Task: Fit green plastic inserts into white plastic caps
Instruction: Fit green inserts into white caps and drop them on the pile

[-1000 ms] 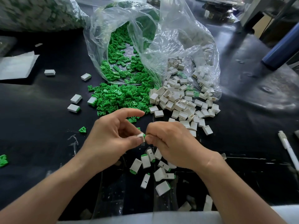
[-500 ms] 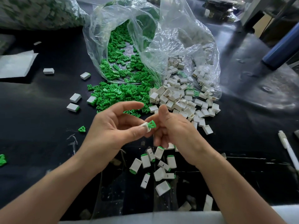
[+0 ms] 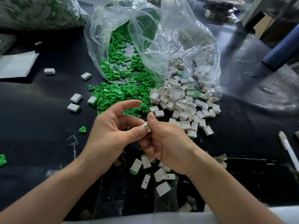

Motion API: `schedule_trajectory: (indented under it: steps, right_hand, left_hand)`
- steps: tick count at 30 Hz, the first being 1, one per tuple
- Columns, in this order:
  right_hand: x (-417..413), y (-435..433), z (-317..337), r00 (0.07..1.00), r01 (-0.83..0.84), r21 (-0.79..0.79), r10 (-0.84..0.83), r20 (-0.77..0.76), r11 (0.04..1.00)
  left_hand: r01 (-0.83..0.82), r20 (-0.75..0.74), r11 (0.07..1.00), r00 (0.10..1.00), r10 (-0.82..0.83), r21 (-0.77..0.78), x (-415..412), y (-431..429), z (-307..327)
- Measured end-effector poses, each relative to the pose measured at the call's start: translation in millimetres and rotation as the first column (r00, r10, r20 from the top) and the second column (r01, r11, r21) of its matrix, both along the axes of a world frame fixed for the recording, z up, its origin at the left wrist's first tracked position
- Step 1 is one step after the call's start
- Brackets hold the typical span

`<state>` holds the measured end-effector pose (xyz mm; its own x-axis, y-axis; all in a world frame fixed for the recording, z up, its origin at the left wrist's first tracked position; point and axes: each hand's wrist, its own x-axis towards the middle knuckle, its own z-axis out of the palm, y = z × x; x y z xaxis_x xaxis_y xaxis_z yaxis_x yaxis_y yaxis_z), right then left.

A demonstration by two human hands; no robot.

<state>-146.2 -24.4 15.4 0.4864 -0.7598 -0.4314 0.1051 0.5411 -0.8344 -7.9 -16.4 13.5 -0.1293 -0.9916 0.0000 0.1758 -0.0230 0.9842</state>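
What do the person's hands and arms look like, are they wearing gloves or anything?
No gloves. The left hand and right hand are bare, with no rings and short, plain nails. The left forearm and right forearm are bare too: no sleeves, watch or bracelet show as far as the picture reaches.

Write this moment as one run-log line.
stage: fitting; left hand, right hand: pinching white cap; green insert: edge showing; finished caps: beside right wrist
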Motion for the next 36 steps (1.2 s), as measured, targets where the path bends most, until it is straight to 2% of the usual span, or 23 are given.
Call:
schedule_trajectory:
  steps: [8,11,23,30,36]
  right_hand:
    - [0.0,-1.4,0.9,0.987,-0.116,0.021,0.113,0.117,0.993]
    - [-0.3,-1.6,0.1,0.987,-0.107,0.016,0.105,0.126,0.994]
    - [-0.1,3.7,2.7,0.996,-0.019,-0.201,0.001,-0.088,0.979]
    - [-0.5,5.5,2.5,0.972,-0.089,-0.311,0.014,-0.236,0.946]
    - [-1.7,2.3,1.3,0.992,-0.065,-0.246,0.035,-0.124,0.967]
  left_hand:
    - [0.001,-0.057,1.0,0.998,0.0,0.014,-0.2,-0.5,2.0]
    - [0.002,-0.046,1.0,0.999,-0.001,0.007,0.4,-0.3,1.4]
    - [0.031,-0.059,0.999,0.998,-0.03,0.018,3.8,-2.7,-3.2]
    - [0.034,-0.059,0.999,0.998,-0.034,-0.005,2.9,-1.8,-5.0]
    - [0.024,-0.08,0.999,0.996,-0.028,-0.047,2.2,-1.6,-3.8]
